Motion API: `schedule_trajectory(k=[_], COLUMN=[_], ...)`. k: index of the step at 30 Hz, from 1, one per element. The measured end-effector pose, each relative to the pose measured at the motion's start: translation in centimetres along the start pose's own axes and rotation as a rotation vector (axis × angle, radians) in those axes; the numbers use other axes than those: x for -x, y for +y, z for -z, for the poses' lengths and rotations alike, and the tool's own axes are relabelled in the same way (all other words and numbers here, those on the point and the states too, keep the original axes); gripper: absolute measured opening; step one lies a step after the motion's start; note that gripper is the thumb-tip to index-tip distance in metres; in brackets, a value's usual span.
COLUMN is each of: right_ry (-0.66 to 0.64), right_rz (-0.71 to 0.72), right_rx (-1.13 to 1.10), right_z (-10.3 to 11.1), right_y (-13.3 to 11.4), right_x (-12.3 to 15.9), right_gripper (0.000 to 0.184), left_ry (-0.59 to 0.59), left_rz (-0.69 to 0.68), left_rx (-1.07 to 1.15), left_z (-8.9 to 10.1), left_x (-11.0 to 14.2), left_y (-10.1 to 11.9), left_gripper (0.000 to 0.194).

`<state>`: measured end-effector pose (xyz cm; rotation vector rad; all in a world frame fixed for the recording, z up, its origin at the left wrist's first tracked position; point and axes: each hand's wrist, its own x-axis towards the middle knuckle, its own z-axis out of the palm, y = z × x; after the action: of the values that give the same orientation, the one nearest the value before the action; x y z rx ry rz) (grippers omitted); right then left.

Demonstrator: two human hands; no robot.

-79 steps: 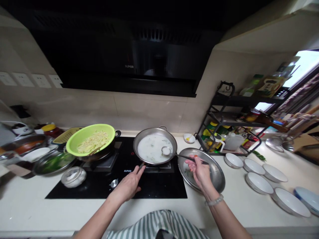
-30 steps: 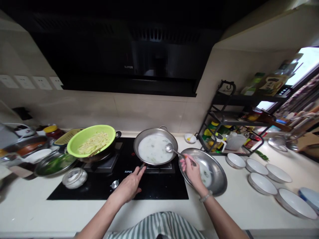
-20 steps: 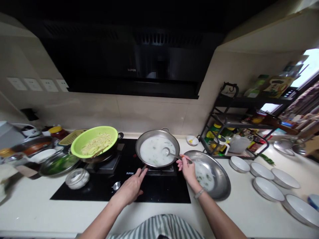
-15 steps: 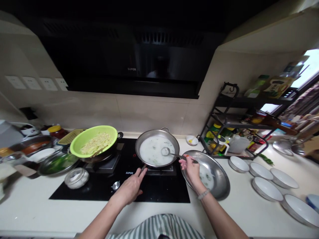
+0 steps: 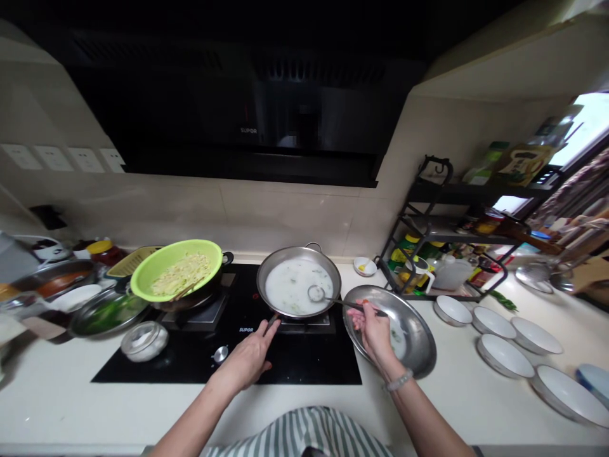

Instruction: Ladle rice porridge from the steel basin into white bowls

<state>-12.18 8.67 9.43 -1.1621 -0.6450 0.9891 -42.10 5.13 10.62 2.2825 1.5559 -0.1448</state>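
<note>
A steel wok [image 5: 328,259] of milky white soup with green bits [image 5: 295,279] stands on the right burner of the black hob. My left hand [image 5: 252,352] is closed round the wok's handle, which points toward me. With my right hand [image 5: 373,330] I grip the dark handle of a ladle [image 5: 316,293]; its bowl is at the right side of the soup's surface. Under my right hand, beside the hob, lies a wide steel pan [image 5: 421,346] holding some of the same white soup.
A green colander [image 5: 137,279] of pale noodle-like strips rests over a pot on the left burner. A glass jar [image 5: 144,341] stands at the hob's left edge. Several white bowls [image 5: 504,355] sit to the right, before a black spice rack [image 5: 423,216].
My right hand has shifted slightly right with the ladle, whose bowl stays at the soup's right side. My left hand keeps its hold on the handle. The whole view has moved slightly.
</note>
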Motion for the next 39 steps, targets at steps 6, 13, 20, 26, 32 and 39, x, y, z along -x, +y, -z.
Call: schedule_trajectory(k=[6, 13, 20, 26, 32, 39], right_ry=[0.028, 0.193, 0.343, 0.254, 0.048, 0.355], right_rz=[-0.001, 0.059, 0.15, 0.363, 0.815, 0.392], right_rx=[0.048, -0.01, 0.2, 0.485, 0.815, 0.434], right_z=[1.9, 7.1, 12.5, 14.4, 16.3, 15.3], right_y=[-1.4, -3.2, -2.6, -1.7, -2.0, -0.9], right_x=[0.9, 1.3, 2.3, 4.5, 5.1, 4.2], right_gripper=[0.039, 0.046, 0.05, 0.048, 0.025, 0.048], left_ry=[0.012, -0.005, 0.009, 0.001, -0.003, -0.016], left_rz=[-0.014, -0.004, -0.029, -0.026, -0.028, -0.004], left_rx=[-0.004, -0.006, -0.01, -0.027, -0.015, -0.017], left_z=[-0.1, -0.1, 0.4, 0.3, 0.4, 1.0], left_x=[-0.1, -0.2, 0.3, 0.1, 0.1, 0.3], left_y=[-0.1, -0.1, 0.2, 0.1, 0.2, 0.7], left_gripper=[0.093, 0.093, 0.09, 0.09, 0.09, 0.089])
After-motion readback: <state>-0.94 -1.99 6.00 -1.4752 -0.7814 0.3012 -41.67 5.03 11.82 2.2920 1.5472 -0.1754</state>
